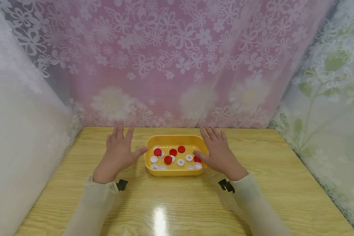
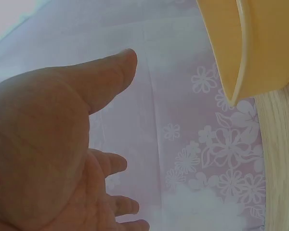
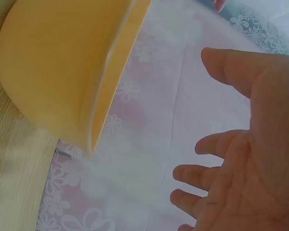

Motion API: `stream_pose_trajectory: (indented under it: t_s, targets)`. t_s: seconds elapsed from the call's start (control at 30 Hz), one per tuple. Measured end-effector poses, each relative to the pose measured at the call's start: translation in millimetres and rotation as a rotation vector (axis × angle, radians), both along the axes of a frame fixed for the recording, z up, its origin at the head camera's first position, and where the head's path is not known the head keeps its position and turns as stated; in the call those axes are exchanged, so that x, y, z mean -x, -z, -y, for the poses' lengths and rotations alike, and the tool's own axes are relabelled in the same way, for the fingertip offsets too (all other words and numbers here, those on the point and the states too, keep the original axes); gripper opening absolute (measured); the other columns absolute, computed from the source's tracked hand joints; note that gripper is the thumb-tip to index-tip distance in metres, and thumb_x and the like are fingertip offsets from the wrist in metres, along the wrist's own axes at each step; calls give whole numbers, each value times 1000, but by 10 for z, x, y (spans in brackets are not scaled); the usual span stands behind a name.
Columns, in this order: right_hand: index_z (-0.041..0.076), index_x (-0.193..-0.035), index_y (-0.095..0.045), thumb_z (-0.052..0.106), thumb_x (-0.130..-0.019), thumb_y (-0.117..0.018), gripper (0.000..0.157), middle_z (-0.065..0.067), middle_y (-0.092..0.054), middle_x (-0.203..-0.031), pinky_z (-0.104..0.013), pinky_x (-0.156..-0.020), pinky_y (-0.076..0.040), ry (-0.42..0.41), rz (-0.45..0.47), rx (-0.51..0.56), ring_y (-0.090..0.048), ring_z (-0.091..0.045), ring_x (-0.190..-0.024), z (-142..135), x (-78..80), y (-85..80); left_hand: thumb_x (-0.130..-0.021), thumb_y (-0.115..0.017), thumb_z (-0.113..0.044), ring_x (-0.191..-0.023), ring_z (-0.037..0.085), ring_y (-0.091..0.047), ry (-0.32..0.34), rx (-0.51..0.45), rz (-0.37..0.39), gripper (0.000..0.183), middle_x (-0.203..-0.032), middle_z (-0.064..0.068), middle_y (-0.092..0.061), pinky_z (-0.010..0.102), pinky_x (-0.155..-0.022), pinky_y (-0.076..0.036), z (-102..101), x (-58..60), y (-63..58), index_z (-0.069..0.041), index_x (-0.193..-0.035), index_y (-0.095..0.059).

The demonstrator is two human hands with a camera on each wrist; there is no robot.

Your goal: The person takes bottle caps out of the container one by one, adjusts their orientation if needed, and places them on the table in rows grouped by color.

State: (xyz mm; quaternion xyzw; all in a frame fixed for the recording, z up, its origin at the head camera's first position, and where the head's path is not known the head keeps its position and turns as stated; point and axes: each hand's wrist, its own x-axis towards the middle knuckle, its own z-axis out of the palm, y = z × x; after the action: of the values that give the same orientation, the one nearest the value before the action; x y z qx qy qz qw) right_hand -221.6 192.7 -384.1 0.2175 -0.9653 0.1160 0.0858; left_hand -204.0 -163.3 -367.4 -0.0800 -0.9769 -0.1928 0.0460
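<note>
Caps, five red (image 1: 181,149) and about ten white (image 1: 181,162) in sight, lay in one yellow plastic tray (image 1: 175,173) between two bare hands.

The tray stood on the wood-grain table (image 1: 177,200), in front of one pink floral curtain (image 1: 171,65). The left hand (image 1: 117,155) hovered just beside its left end, the right hand (image 1: 221,156) by its right end, overlapping the rim from above; the right wrist view showed a gap there. Both hands had fingers and thumb spread apart, gripping nothing. At least two white caps showed a square mark; some caps partly hid others, and the right hand possibly hid more. Two pale sleeves (image 1: 89,206) each bore one black wrist device (image 1: 122,185).
</note>
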Motion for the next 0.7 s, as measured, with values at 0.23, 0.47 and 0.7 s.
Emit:
stream_pose_trajectory:
  t_s: [0.23,0.47,0.7]
  targets:
    - [9,-166,-20,53,-97,-66,94,-18,-21,-170,-65,-122,0,-47,-7,-2,-16,-41,-156,90,8,22,-97,-66,-55,-150,53,-18,62,-9,-111,90,-166,29,-16,71,-118,-11,-91,73,57,-12,-165,-25]
    - [5,-158,-41,48,-94,-73,83,-19,-53,-148,-58,-116,-34,-79,-34,-124,-49,-39,-135,217,70,-82,-104,-63,-31,-80,27,-65,41,-145,-348,39,-103,10,-72,46,-70,-55,-126,183,115,-8,-135,-64]
    - [9,-122,-71,40,-92,-79,44,-8,-70,-109,-44,-85,-57,-111,124,-328,-66,-27,-92,344,260,-247,-105,-58,-26,-44,14,-45,13,-231,-228,21,-61,-3,-58,31,-45,-38,6,221,320,-9,-111,-69]
